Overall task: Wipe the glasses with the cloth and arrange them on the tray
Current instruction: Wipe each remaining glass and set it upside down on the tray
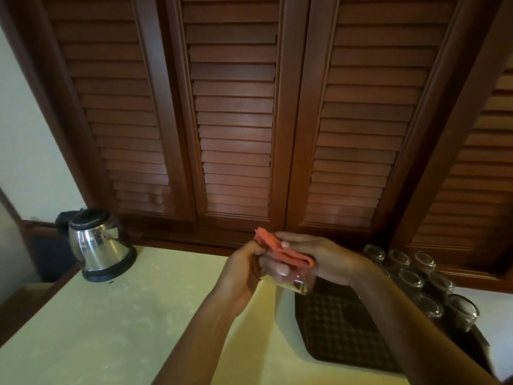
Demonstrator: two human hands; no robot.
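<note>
steel kettle [101, 245] with black lid and black base sits upright at far left of pale yellow counter [111, 323]. dark bag-like shape just behind it, too dim to tell. brown louvered wooden doors [236, 120] run full width behind counter. pale wall [25, 134] at left. small wooden knob [156, 198] on leftmost door.

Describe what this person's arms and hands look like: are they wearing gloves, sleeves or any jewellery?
Both arms are bare as far up as the picture shows, with no sleeves in view. The left hand and right hand wear no gloves. No rings, watch or bracelets show on either. The fingernails look short and unpainted.
</note>
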